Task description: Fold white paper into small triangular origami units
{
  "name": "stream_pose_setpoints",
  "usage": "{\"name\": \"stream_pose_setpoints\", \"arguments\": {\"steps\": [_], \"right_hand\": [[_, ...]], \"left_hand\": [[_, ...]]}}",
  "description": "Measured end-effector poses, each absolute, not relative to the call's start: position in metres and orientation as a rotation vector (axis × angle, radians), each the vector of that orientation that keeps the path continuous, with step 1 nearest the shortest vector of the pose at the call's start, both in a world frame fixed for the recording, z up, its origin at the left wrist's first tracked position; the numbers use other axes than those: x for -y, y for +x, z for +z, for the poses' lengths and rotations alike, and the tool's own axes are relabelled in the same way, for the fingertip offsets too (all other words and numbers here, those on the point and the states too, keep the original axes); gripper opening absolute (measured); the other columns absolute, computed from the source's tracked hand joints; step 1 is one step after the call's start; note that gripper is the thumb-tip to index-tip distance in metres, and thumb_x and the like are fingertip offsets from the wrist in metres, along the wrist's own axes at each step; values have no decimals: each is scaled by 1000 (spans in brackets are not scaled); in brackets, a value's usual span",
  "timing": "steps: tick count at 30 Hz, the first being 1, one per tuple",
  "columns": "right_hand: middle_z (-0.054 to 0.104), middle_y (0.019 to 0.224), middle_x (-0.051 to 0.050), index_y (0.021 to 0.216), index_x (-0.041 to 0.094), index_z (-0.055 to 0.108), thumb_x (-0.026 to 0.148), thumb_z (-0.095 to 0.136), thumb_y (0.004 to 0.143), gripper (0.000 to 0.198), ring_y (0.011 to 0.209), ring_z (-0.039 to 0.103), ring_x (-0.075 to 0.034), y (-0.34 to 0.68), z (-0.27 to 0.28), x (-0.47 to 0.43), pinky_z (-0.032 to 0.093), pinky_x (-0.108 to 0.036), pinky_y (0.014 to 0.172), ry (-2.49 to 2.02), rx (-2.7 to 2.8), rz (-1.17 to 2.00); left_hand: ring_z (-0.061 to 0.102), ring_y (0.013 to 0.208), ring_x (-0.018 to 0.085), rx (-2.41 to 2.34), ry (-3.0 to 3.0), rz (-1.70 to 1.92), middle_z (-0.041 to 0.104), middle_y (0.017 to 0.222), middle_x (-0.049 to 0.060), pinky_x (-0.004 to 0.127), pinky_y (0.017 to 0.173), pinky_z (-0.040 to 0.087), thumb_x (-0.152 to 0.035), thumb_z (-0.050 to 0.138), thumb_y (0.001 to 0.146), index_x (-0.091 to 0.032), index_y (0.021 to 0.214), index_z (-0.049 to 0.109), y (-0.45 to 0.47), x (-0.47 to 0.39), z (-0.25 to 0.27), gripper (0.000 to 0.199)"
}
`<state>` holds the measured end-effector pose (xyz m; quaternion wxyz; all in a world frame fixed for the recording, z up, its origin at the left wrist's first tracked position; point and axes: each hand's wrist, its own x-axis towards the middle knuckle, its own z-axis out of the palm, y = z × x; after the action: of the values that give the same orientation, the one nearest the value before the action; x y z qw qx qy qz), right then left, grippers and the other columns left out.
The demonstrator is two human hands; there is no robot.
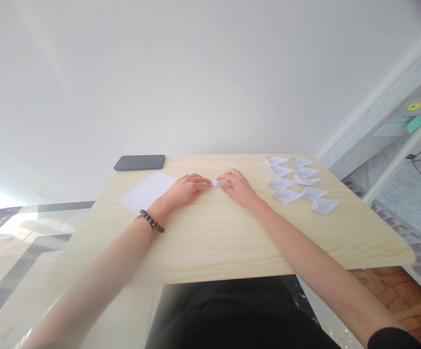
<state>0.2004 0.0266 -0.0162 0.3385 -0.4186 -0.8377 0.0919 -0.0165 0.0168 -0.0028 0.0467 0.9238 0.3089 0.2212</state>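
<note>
Between my two hands, at the middle of the table, is a small folded piece of white paper [215, 183]. My left hand [188, 189] pinches its left end, fingers closed and pointing right. On the other end my right hand [236, 186] is closed too, thumb and fingers around the paper, hiding part of it. Beside my left wrist lies a flat white sheet of paper [148, 190], partly under the forearm. Several folded white paper boats [282, 183] rest in two rough columns to the right of my right hand.
A dark phone [139, 162] lies at the table's back left corner. The light wooden table [210, 242] stands against a white wall [210, 87]. A pale metal post [396, 160] rises beyond the table's right edge.
</note>
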Motion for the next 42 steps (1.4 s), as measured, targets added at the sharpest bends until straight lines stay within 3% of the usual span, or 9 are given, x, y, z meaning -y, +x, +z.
{"name": "stream_pose_setpoints", "arguments": {"steps": [6, 13, 21, 29, 35, 42], "right_hand": [[61, 94, -4, 92, 21, 67, 7, 43, 79, 30, 92, 50, -17, 200, -12, -25, 40, -31, 83, -926, 2440, 65], [62, 98, -3, 94, 22, 66, 6, 40, 79, 34, 93, 52, -17, 196, -8, -19, 43, -30, 81, -1051, 2524, 18], [50, 120, -9, 108, 17, 59, 21, 42, 83, 31, 101, 51, -18, 203, -12, -18, 41, -35, 90, -1032, 2382, 168], [61, 103, -5, 104, 19, 60, 23, 46, 83, 26, 97, 52, -18, 199, -14, -24, 41, -33, 87, -941, 2364, 214], [65, 92, -4, 94, 19, 62, 25, 36, 88, 27, 88, 55, -16, 192, -10, -17, 41, -29, 81, -1043, 2349, 166], [65, 92, -5, 95, 19, 60, 29, 42, 85, 23, 88, 56, -16, 183, -9, -8, 40, -27, 77, -1049, 2355, 61]], "left_hand": [[52, 101, 16, -1021, 2868, 607, 59, 112, 1, 32, 88, 39, -10, 40, 79, -24, 107, 58, -14, -16, -2, 37], [53, 96, 18, -1173, 2883, 526, 61, 107, 0, 31, 81, 42, -16, 40, 78, -24, 101, 61, -6, -10, 6, 32], [52, 98, 18, -1154, 2790, 658, 57, 110, 5, 33, 86, 40, -26, 38, 85, -22, 100, 59, -13, -14, 0, 27], [53, 93, 18, -1154, 2776, 655, 60, 96, 8, 31, 82, 42, -25, 36, 87, -17, 99, 57, -11, -16, 1, 25], [56, 86, 16, -1167, 2803, 698, 61, 93, 7, 29, 76, 43, -28, 34, 88, -17, 99, 57, -9, -10, 4, 27], [57, 79, 14, -1152, 2780, 834, 62, 88, 6, 26, 72, 43, -30, 37, 87, -17, 91, 58, -6, -9, 2, 26]]}}
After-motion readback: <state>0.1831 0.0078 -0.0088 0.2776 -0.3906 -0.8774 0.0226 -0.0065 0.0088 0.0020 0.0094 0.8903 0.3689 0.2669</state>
